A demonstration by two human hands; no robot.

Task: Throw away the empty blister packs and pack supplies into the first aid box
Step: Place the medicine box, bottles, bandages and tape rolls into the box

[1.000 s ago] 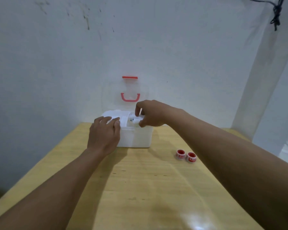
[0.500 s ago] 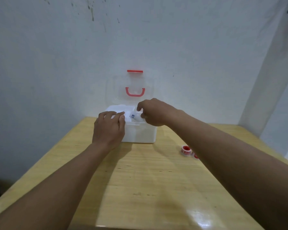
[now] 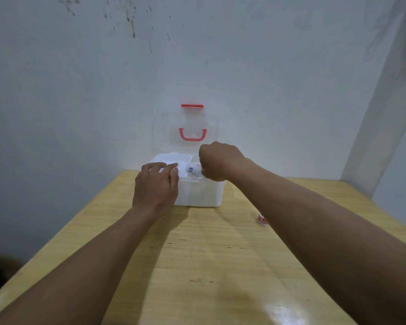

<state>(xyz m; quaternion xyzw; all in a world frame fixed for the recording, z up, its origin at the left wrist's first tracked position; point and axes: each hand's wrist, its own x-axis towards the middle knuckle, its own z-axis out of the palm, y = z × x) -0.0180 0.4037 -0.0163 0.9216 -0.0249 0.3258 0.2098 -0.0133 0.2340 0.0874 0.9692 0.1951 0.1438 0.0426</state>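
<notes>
First aid box (image 3: 198, 194): open on the wooden surface (image 3: 209, 254), clear lid (image 3: 185, 127) raised against the wall.
Left hand (image 3: 156, 187): flat, fingers spread, resting over the box's near-left rim.
Right hand (image 3: 217, 160): curled closed on a small white packet (image 3: 192, 171) over the box's right compartment.
Red-and-white roll (image 3: 263, 219): one visible, right of the box, partly hidden by the right forearm.

White first aid box (image 3: 204, 193), lid (image 3: 185, 130) upright
</notes>
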